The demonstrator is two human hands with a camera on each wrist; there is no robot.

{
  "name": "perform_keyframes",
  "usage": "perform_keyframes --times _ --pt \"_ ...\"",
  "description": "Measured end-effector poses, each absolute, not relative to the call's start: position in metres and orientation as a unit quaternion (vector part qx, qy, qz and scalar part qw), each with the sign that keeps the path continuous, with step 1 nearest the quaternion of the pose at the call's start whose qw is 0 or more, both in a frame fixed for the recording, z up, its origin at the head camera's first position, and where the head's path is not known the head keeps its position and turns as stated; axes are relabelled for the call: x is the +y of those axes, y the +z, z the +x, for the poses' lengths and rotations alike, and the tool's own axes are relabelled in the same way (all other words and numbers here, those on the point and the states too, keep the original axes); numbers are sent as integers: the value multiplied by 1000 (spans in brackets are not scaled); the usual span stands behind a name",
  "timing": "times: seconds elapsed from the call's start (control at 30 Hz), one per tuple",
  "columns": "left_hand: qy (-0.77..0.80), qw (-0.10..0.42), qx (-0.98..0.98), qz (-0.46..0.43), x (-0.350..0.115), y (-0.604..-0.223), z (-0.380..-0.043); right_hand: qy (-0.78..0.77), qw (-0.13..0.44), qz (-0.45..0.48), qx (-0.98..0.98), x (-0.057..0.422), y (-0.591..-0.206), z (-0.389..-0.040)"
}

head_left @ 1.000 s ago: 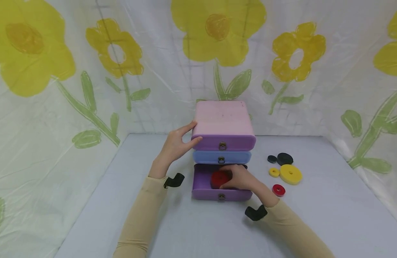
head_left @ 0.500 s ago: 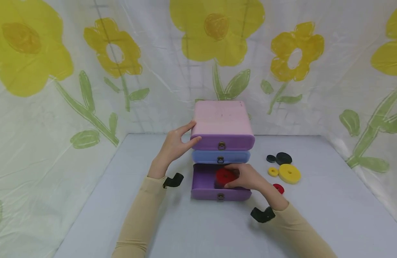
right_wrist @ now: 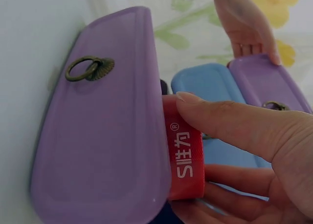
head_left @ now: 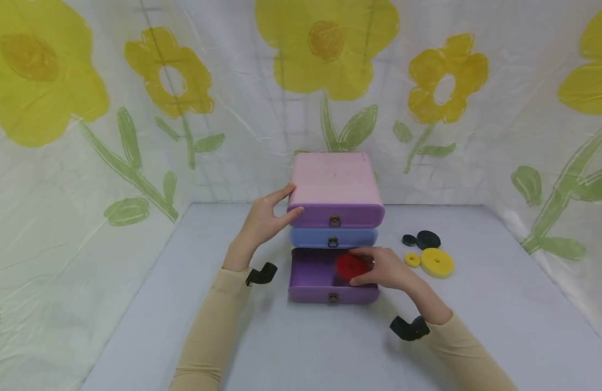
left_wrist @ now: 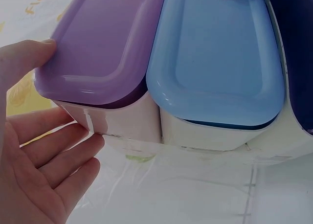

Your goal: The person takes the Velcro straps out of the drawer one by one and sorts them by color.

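Note:
A small drawer cabinet with a pink top (head_left: 334, 176) has its purple bottom drawer (head_left: 311, 295) pulled out. My right hand (head_left: 386, 267) pinches a red tape roll (head_left: 350, 266) between thumb and fingers, in the right part of that drawer. White lettering shows on the roll's (right_wrist: 186, 150) side in the right wrist view. My left hand (head_left: 263, 220) rests against the cabinet's upper left corner. Its thumb touches the purple top drawer front (left_wrist: 102, 48), with the fingers loosely extended along the side. The blue middle drawer (head_left: 333, 237) is closed.
Right of the cabinet lie a large yellow disc (head_left: 437, 263), a small yellow ring (head_left: 412, 260), a large black disc (head_left: 428, 239) and a small black disc (head_left: 409, 240). A flowered sheet (head_left: 252, 136) hangs behind the pale table (head_left: 281, 347).
My right hand has moved rightward within the drawer, carrying the red tape roll. A small red ring on the table is now hidden by the right arm. The left hand stays in place.

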State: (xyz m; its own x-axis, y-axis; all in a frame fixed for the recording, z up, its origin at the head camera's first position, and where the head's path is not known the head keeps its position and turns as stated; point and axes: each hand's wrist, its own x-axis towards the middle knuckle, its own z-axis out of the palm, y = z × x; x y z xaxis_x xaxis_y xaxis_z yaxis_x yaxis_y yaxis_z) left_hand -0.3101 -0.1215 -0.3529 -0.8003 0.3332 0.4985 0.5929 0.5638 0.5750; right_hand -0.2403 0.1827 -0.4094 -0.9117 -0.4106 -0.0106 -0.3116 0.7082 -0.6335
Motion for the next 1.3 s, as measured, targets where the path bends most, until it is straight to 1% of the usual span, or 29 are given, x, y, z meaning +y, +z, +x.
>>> perform_keyframes --times 0.13,0.43,0.7,1.0,1.3 --pt "-384 171 -867 -267 -122 -354 -311 -348 75 -197 913 189 -408 -238" --pt "-386 173 -865 -270 -121 -354 -310 -390 93 -156 903 204 -404 -233" --pt "-393 167 -863 -269 -121 -353 -309 -360 60 -173 915 216 -403 -230" --pt "-391 170 -863 -270 -121 -353 -308 -347 32 -169 922 231 -401 -226" --pt "-392 170 -864 -265 -121 -353 -308 -337 37 -138 931 248 -401 -222"
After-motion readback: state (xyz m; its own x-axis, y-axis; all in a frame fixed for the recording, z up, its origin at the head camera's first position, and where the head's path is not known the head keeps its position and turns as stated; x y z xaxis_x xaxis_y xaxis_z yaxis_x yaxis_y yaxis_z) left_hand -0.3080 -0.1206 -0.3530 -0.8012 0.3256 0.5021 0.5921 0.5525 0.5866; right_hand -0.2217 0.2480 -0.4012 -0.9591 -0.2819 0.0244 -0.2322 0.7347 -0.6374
